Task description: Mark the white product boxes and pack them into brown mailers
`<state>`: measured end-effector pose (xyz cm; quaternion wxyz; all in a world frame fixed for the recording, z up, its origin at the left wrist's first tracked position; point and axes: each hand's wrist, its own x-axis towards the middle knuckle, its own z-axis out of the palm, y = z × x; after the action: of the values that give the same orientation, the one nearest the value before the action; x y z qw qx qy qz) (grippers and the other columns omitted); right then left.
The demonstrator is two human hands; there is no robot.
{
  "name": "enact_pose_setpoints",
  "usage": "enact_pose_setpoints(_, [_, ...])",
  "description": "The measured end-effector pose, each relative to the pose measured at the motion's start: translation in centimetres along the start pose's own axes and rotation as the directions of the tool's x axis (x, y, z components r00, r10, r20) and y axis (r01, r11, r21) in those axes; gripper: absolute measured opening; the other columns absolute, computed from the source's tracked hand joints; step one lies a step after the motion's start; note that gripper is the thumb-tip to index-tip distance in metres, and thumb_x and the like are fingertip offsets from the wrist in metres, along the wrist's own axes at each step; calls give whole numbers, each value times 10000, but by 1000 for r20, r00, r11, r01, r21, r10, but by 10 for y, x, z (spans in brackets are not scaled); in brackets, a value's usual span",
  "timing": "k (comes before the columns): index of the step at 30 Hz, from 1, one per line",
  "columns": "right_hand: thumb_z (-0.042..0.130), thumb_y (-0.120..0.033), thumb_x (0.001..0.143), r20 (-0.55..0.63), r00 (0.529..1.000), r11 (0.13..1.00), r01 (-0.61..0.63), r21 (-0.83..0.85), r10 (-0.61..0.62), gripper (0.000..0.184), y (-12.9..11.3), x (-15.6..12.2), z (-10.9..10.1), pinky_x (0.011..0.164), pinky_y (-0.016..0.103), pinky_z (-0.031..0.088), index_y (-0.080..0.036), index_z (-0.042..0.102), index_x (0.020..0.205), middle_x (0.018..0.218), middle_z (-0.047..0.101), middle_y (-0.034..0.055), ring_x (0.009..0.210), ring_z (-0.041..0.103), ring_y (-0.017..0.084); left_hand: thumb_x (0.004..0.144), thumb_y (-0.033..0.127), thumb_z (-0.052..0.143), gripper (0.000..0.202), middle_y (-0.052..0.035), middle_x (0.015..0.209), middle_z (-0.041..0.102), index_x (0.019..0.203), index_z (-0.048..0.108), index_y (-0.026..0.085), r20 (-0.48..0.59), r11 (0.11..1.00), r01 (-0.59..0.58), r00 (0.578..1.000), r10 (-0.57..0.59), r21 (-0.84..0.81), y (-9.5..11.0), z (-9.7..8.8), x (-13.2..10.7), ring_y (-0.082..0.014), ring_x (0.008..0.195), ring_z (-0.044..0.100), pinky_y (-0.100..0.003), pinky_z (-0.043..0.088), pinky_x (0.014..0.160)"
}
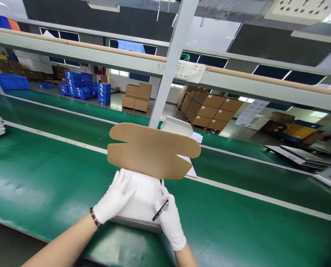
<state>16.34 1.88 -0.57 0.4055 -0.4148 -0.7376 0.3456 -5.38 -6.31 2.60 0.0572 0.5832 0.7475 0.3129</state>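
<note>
Green conveyor belt (pixel 43 178), stacked cartons (pixel 210 107)

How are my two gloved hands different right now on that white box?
The left hand lies flat, fingers spread, on the white box; the right hand is curled at the box's right edge. The left hand holds nothing, while the right hand grips a black pen. The left wrist has a beaded bracelet; the right shows none. Both wear white gloves and touch the box, below its raised brown cardboard flap.
</note>
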Motion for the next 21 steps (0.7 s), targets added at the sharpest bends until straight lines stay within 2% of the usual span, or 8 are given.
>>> enact_pose_setpoints(3, [560, -422, 814, 19, 998, 998, -56, 24, 55, 284, 2, -4, 0, 858, 385, 521, -210, 539, 1001, 1330, 584, 142, 1031, 630, 246, 989, 464, 368, 532, -66, 1606, 301, 1456, 454, 224, -131, 985, 50, 989, -72, -165, -7, -3, -5, -260, 1452, 341, -395, 404, 1151])
enact_pose_setpoints(5, [560, -428, 817, -3, 1000, 1000, -18, 3, 18, 318, 7, -7, 2, 895, 399, 516, -205, 556, 1044, 1355, 565, 148, 1081, 615, 259, 991, 424, 368, 486, -57, 1596, 328, 1412, 499, 221, -203, 981, -76, 978, 39, -177, -14, -1, -6, -229, 1451, 347, -365, 385, 1164])
enact_pose_setpoints(7, [542, -432, 836, -42, 998, 998, 54, -37, -56, 332, 11, -8, 4, 977, 419, 483, -195, 570, 1068, 1369, 550, 158, 1240, 533, 287, 980, 357, 379, 430, -83, 1579, 360, 1330, 571, 197, -229, 974, -210, 956, 185, -88, -18, 3, -5, -249, 1455, 337, -410, 380, 1166])
enact_pose_setpoints(9, [525, -414, 849, -32, 995, 990, 86, -113, -91, 409, 13, -7, 5, 1016, 435, 464, -175, 559, 1179, 1314, 581, 163, 1311, 476, 293, 947, 272, 408, 381, -117, 1529, 433, 1246, 622, 172, -161, 971, -237, 957, 241, 44, -15, 4, -1, -290, 1432, 372, -463, 423, 1124])
enact_pose_setpoints(11, [524, -386, 846, 51, 994, 968, 103, -228, -94, 525, 10, -3, 3, 1000, 457, 479, -150, 505, 1315, 1261, 603, 165, 1252, 526, 298, 907, 240, 473, 335, -154, 1415, 545, 1175, 650, 145, -39, 966, -193, 979, 202, 174, -5, -1, 2, -331, 1334, 475, -491, 474, 1051])
enact_pose_setpoints(14, [526, -323, 849, 211, 967, 880, 222, -420, -143, 516, -3, 10, -3, 1066, 550, 404, -115, 522, 1321, 1249, 605, 188, 1155, 574, 321, 898, 321, 550, 277, -158, 1155, 662, 1055, 678, 131, 111, 933, -173, 983, 144, 314, 17, -12, 6, -333, 1110, 586, -522, 463, 1001])
enact_pose_setpoints(17, [566, -262, 830, 329, 933, 788, 309, -533, -144, 429, -16, 26, -8, 1145, 611, 266, -95, 593, 1223, 1295, 588, 211, 1250, 513, 361, 933, 453, 508, 366, -147, 988, 666, 978, 697, 142, 163, 904, -140, 983, 79, 403, 34, -20, 13, -321, 994, 604, -526, 443, 965])
enact_pose_setpoints(21, [599, -277, 826, 423, 905, 767, 303, -566, -46, 547, -24, 42, -8, 1175, 573, 245, -39, 532, 1314, 1442, 468, 235, 1374, 399, 364, 921, 555, 476, 464, -172, 1019, 636, 1067, 698, 175, 176, 887, -74, 984, -8, 455, 40, -22, 18, -352, 941, 600, -487, 479, 795])
